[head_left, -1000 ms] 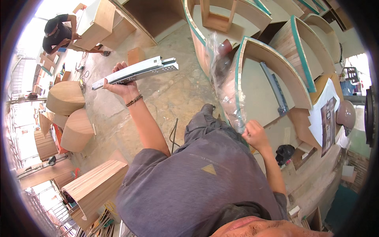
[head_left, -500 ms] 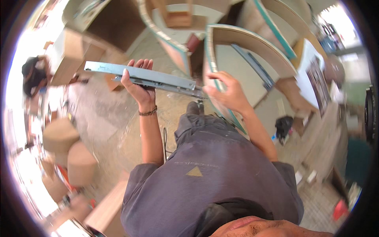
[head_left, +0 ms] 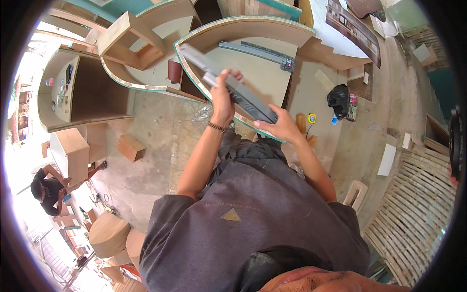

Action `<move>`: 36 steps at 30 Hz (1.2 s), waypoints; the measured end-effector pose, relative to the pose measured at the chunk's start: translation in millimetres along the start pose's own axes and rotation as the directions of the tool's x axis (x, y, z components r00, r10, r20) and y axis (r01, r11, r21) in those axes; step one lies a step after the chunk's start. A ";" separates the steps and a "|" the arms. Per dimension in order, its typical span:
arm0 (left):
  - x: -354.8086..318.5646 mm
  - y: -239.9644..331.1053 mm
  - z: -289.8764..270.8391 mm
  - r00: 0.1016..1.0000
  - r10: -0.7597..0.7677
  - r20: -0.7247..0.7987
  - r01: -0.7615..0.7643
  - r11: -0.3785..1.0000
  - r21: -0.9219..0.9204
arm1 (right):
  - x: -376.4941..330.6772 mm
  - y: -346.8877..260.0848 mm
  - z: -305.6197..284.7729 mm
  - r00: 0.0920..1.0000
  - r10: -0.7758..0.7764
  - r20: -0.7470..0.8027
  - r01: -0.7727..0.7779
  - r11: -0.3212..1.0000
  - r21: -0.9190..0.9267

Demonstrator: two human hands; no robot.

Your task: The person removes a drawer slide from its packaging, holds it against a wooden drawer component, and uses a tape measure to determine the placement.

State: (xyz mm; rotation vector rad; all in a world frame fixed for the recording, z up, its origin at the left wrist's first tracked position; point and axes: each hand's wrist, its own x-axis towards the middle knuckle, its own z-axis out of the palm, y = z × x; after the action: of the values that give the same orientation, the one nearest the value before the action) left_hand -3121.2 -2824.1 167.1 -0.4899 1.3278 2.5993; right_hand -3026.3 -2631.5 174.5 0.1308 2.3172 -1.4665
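I hold a long grey metal drawer slide (head_left: pixel 228 82) with both hands in front of my chest. My left hand (head_left: pixel 222 97) grips its middle from below, a dark bracelet on the wrist. My right hand (head_left: pixel 278 125) holds the near end. The slide's far end points up-left over the edge of a curved plywood cabinet panel (head_left: pixel 253 34) with a teal rim. A second drawer slide (head_left: pixel 258 52) lies flat on that panel, apart from my hands.
Curved plywood cabinet pieces (head_left: pixel 82 92) and a small wooden box (head_left: pixel 130 147) stand on the concrete floor at left. Another person (head_left: pixel 46 190) crouches at far left. A black bag (head_left: pixel 339 100) and yellow tape measure (head_left: pixel 311 118) lie right. Slatted boards (head_left: pixel 413 194) lean at right.
The view has swung toward the curved panel. The slide has turned from level to diagonal, and my right hand has shifted to its near end; a second ago that hand held clear plastic wrap.
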 end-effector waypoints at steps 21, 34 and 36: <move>137.1 -183.1 -35.3 0.827 -0.144 -0.543 0.391 0.841 0.374 | 119.5 166.5 -57.4 1.000 -0.008 -0.011 0.004 0.940 -0.340; 197.6 -219.4 -85.8 0.736 0.109 -0.668 0.306 0.827 0.471 | 129.0 251.0 -36.8 0.865 0.489 -0.115 -0.366 0.770 0.522; 188.7 -218.3 -64.0 0.741 0.060 -0.668 0.309 0.854 0.419 | 124.4 255.3 -30.7 0.838 0.534 -0.115 -0.375 0.716 0.589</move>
State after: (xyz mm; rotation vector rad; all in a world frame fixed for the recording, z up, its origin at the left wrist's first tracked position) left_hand -3216.3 -2746.3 -101.7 -1.4310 2.0055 1.8592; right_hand -3076.7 -2506.2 -77.3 1.0654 1.7648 -1.8614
